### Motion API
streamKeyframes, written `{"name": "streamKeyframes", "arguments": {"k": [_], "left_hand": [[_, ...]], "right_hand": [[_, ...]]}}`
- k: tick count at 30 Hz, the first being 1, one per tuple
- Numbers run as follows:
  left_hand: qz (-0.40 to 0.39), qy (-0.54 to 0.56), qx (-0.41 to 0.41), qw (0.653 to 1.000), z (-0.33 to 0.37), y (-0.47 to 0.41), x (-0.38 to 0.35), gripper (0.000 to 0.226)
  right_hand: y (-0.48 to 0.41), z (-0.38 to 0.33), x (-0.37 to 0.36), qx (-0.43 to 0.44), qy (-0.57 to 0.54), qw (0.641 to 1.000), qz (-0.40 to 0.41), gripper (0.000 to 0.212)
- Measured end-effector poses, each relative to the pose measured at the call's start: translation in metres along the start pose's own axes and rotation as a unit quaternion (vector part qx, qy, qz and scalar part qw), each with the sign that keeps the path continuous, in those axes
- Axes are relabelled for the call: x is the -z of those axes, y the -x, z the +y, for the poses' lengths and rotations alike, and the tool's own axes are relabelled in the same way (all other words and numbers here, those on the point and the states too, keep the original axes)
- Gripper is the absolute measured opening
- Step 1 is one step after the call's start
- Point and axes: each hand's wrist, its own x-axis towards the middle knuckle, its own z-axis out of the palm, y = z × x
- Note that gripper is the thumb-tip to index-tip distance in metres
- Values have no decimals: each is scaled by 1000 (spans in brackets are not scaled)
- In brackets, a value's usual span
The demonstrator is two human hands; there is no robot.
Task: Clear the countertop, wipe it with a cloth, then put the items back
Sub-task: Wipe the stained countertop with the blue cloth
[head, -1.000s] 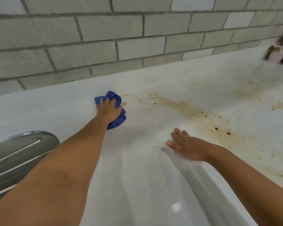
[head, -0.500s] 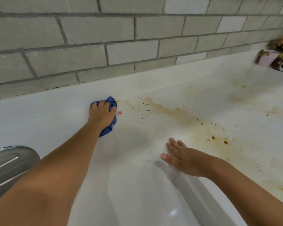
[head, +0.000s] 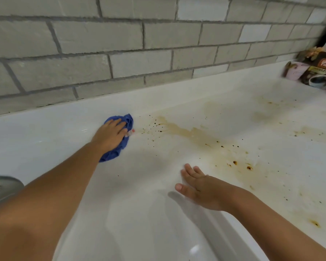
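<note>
Head view, white surface (head: 179, 108) running along a grey brick wall (head: 120, 63).

Left hand (head: 109, 135) reaches out toward 10 o'clock. It lies palm down on a bunched blue cloth (head: 128, 121), fingers spread and fairly straight over it, pressing it onto the surface rather than wrapped round it. The cloth sits close to the raised back edge below the wall and pokes out past the fingertips and under the wrist side. A small red and white tag (head: 130, 132) sticks out of the cloth at its 3 o'clock edge.

Right hand (head: 202, 189) is at 5 o'clock, near the front edge. It is flat, palm down, fingers straight and together, thumb out to the side, holding nothing. It rests on the bare surface, well apart from the cloth.

A brown stain (head: 186, 131) begins just beside the cloth at its 3 o'clock. It streaks off toward 4 o'clock, passing the right hand at its 1 o'clock. Dark specks (head: 155, 122) are scattered around the streak. Fainter yellowish marks (head: 312, 133) lie further out at 3 o'clock.

At 2 o'clock, in the far corner against the wall, stand coffee packets (head: 320, 72) with a pink pouch (head: 294, 71) touching their 9 o'clock side; print too small to read.

At 8 o'clock a curved metal drainboard (head: 2, 185) is cut by the frame edge, just beside the left forearm.
</note>
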Motion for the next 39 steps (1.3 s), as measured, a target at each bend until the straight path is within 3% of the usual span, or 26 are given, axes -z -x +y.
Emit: {"name": "streamKeyframes", "arguments": {"k": [3, 5, 11, 14, 16, 18, 21, 27, 31, 33, 36, 39], "left_hand": [[2, -4, 68, 998, 17, -12, -3, 49], [-7, 8, 54, 999, 35, -23, -10, 52], [-34, 21, -52, 998, 107, -7, -19, 49], [-6, 26, -123, 992, 91, 9, -14, 56], [5, 4, -72, 997, 62, 17, -5, 66], [7, -20, 23, 1000, 41, 18, -4, 49], [23, 22, 95, 995, 42, 16, -5, 46], [25, 65, -29, 997, 118, 29, -18, 43], [26, 146, -86, 985, 102, 45, -16, 38], [45, 117, -24, 992, 67, 46, -14, 42], [26, 43, 139, 989, 17, 55, -11, 45], [31, 51, 141, 988, 25, 71, -14, 49]], "right_hand": [[-1, 2, 3, 7, -13, 1000, -13, 67], [-1, 3, 5, 10, -12, 1000, -21, 66], [-1, 5, 5, 19, -1, 999, -28, 67], [1, 6, 3, 22, 1, 1000, -15, 67], [3, 7, 2, 24, -3, 1000, -4, 67], [4, 7, -1, 26, -10, 1000, 4, 68], [5, 8, -2, 31, -12, 999, 8, 68], [6, 7, 5, 35, -9, 999, -7, 61], [5, 7, 1, 33, 0, 999, 6, 62], [5, 11, -4, 39, -3, 999, 21, 62], [5, 16, -7, 49, -6, 998, 36, 60], [4, 22, -8, 66, -13, 997, 44, 56]]}}
